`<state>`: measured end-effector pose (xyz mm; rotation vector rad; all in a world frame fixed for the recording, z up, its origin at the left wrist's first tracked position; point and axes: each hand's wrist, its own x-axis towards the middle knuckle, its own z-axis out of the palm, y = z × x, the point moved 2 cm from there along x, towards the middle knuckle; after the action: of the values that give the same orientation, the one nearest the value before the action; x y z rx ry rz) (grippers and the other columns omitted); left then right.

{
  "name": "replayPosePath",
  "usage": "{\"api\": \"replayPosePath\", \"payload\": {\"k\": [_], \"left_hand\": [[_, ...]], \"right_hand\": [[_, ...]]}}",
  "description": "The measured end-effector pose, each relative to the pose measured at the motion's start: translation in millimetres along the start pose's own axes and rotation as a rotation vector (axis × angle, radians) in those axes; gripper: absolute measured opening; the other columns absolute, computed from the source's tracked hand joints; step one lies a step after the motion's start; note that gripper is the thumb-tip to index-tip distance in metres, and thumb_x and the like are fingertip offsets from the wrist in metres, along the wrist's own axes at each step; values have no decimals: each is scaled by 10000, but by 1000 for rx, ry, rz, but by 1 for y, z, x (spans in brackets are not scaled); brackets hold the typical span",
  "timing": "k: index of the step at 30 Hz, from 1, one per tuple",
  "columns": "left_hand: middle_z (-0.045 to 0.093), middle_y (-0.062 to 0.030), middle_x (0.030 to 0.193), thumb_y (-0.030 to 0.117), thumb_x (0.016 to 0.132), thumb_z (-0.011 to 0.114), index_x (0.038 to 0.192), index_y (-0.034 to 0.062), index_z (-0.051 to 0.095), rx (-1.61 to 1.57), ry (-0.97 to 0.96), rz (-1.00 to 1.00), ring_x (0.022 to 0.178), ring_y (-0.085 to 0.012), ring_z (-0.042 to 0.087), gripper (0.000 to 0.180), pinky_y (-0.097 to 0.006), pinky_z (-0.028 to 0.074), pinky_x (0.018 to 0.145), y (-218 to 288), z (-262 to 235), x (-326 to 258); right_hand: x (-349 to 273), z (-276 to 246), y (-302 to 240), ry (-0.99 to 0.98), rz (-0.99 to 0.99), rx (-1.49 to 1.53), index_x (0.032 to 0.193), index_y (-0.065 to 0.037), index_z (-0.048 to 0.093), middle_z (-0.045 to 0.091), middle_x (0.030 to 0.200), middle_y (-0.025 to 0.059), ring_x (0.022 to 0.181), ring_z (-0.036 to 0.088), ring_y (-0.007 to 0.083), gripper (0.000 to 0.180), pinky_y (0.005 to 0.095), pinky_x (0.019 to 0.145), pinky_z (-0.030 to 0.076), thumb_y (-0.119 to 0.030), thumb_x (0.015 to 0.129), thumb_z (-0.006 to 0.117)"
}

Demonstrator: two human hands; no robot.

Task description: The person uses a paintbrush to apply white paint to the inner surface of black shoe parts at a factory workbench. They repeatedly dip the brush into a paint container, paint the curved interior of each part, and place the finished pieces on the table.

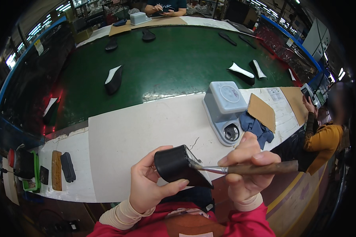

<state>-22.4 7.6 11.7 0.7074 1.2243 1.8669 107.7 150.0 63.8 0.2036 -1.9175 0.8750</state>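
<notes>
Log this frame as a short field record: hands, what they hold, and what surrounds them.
left hand: grips black shoe part
right hand: holds brush, bristles on the black part's edge
bench: white top, grey dispenser, blue rag, brown cardboard piece
conveyor: green belt carrying black shoe pieces
others: a person seated at right, another across the belt

Black part, brown brush, green belt, white bench.
Matte black shoe piece (pixel 177 165) at 6 o'clock; brush (pixel 249 169) with dark brown handle, silver ferrule. Red sleeves (pixel 249 227) over beige cuffs below. Off-white worktop (pixel 134 134) at centre, dark green conveyor belt (pixel 174 63) toward 12, carrying black parts with white insides (pixel 114 79). Pale grey-blue glue pot (pixel 224 108) at 2 o'clock, blue rag (pixel 257 127) and tan cardboard (pixel 262 111) beside. Mustard-yellow sleeve (pixel 324 140) at 3. Green tray (pixel 35 173) and brown block (pixel 56 170) at 8.
</notes>
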Motion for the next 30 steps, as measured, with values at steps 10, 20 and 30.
{"api": "replayPosePath", "payload": {"k": [10, 20, 30], "left_hand": [[600, -97, 1077, -35, 646, 774, 1195, -63, 482, -48, -12, -45, 998, -141, 574, 623, -285, 470, 895, -2, -3, 2], [608, -110, 1063, 82, 838, 549, 1176, -17, 497, -354, 48, -257, 961, -194, 603, 357, -359, 503, 832, -23, -25, 11], [572, -145, 1157, 232, 886, 485, 1230, -6, 460, -506, -14, -465, 1038, -234, 579, 419, -388, 473, 893, -55, -31, 9]], "right_hand": [[-4, -1, 4, -9, 11, 42, 1125, -107, 392, 648, 798, 88, 660, 513, 141, 444, 379, 777, 290, -49, 779, 664], [-33, -58, 57, 407, 518, -91, 1206, 28, 412, 596, 832, 63, 779, 550, 113, 435, 226, 730, 427, 39, 812, 596], [-63, -82, 113, 219, 574, -384, 1129, 49, 488, 598, 729, 46, 630, 490, 74, 355, 209, 610, 397, -15, 810, 630]]}}
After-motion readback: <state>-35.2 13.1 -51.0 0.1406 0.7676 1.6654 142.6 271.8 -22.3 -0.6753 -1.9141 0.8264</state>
